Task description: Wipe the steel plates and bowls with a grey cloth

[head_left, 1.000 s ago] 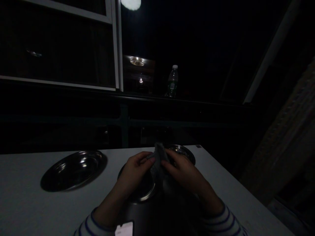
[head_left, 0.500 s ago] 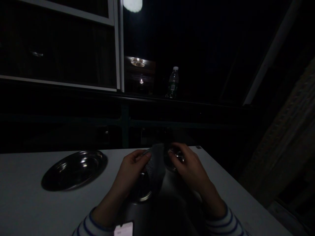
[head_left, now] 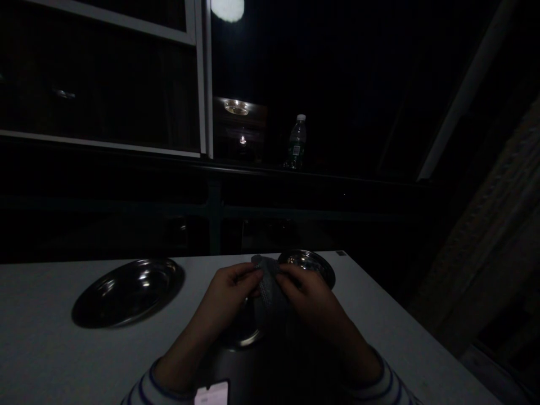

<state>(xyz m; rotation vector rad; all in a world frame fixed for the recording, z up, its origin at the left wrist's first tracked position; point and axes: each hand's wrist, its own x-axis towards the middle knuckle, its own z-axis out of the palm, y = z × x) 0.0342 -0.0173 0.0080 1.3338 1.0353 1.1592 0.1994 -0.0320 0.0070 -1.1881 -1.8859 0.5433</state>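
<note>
Dim light, white table (head_left: 37, 351). Grey cloth (head_left: 272, 284) (dotted texture on its left part, plainer elsewhere) is up between the two hands, over the near middle of the table. Left hand (head_left: 230, 289): thumb and fingers drawn together, pinching the cloth at its upper left side. Right hand (head_left: 310, 292): fingertips close together on its upper right side, thumb below the forefinger; a narrow pinch, as far as the gloom lets me see. Top edge of the cloth pokes slightly above both sets of fingertips; the rest hangs down between the hands. Lower end lost in shadow, so I cannot tell whether it touches the metal dish (head_left: 244, 340) beneath.

That dish sits under and partly behind the left hand, its near rim catching light. Second metal dish, the far one (head_left: 310, 260), just beyond the right hand and partly covered by it. Oval metal plate (head_left: 126, 295) well apart, to the left. Phone (head_left: 214, 392), screen lit, at the bottom edge of view. Clear bottle (head_left: 297, 146), white cap, upright beyond the table. Striped sleeves (head_left: 154, 389) on both arms.
</note>
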